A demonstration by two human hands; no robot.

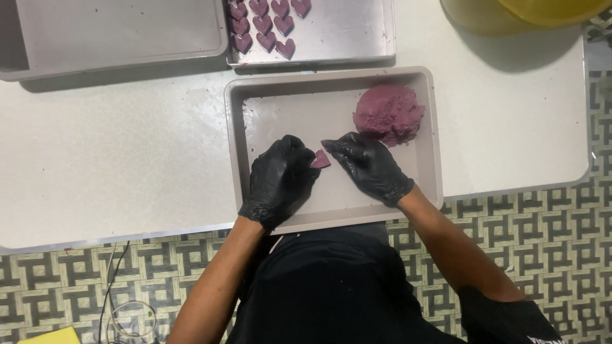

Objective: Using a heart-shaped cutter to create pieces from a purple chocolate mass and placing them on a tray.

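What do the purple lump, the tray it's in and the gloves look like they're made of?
Lump: soft dough or paste, matte and crumbly on its surface. Tray: probably metal, dull grey with thin folded rims. Gloves, seen on the left hand and right hand: thin black rubbery film, likely nitrile, slightly shiny and wrinkled.

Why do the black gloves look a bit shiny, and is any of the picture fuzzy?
Head view: light from above glints on the left hand and right hand; the purple heart and dough lump look sharp; soft shadows lie under the trays.

Dough mound point(389, 114) in tray point(331, 79), right of hands.
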